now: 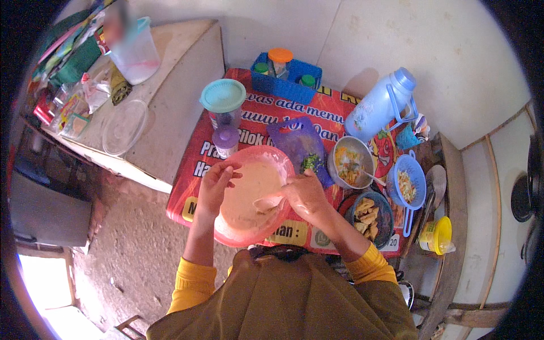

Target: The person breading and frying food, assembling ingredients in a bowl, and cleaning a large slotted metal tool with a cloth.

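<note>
A pink plastic basin (284,158) holds pale, thick batter (250,187) and sits at the table's near edge. My right hand (307,197) grips the handle of a pinkish scoop (268,203), whose bowl dips into the batter by the basin's right side. Over the basin's left rim hovers my left hand (216,185), fingers bent and apart, with nothing visible in it. Just beyond my right hand, chopped green leaves (312,162) lie on a purple plastic bag (293,138). To the right, a metal bowl (372,159) contains chopped vegetables and a spoon.
A blue strainer (420,178) with shredded vegetables and a dark basket (389,221) of brown food pieces stand right. Behind are a blue thermos flask (374,106), a blue basket of jars (280,89), a teal-lidded container (223,95) and a purple-lidded jar (226,138). A counter (187,80) stands left.
</note>
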`<state>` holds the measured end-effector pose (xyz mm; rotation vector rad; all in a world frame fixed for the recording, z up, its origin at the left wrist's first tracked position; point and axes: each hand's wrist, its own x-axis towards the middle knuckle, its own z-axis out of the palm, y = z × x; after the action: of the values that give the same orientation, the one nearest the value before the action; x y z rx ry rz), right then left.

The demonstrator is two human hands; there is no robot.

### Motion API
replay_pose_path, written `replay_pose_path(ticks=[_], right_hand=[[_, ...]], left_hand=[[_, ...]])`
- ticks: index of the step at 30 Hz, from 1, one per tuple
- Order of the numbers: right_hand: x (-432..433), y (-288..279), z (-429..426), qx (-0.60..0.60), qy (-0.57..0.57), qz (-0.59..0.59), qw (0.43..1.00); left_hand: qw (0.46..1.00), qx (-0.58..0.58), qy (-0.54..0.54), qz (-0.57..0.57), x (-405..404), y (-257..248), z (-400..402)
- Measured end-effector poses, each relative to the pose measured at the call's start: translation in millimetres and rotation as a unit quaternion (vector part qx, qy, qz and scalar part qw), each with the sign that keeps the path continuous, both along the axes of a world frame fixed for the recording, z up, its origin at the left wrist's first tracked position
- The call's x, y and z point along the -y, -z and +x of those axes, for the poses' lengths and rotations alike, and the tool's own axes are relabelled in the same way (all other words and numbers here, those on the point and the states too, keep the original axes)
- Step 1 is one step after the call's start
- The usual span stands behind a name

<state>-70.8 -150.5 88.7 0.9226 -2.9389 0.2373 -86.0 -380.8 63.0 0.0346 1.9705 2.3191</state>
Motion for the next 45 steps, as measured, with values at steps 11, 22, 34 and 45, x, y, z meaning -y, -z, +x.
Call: replay_pose_path(ticks=[11,22,34,45], right_hand=[[4,22,5,-0.079,0.098,-0.038,0.991],[1,10,17,-0.083,0.055,-0.022,0.995],[-32,78,29,-0.068,0.144,-0.152,0.975],[-326,27,164,-0.228,0.646,-0.327,0.651]], left_hand=[[1.000,-0.006,0.011,-0.010,-6,-7,-5],[1.000,0.010,0.005,-0.015,-6,-7,-5],[0.997,0.025,0.047,-0.056,-50,-15,-6],[0.990,0.023,0.069,-0.119,-107,-12,6]])
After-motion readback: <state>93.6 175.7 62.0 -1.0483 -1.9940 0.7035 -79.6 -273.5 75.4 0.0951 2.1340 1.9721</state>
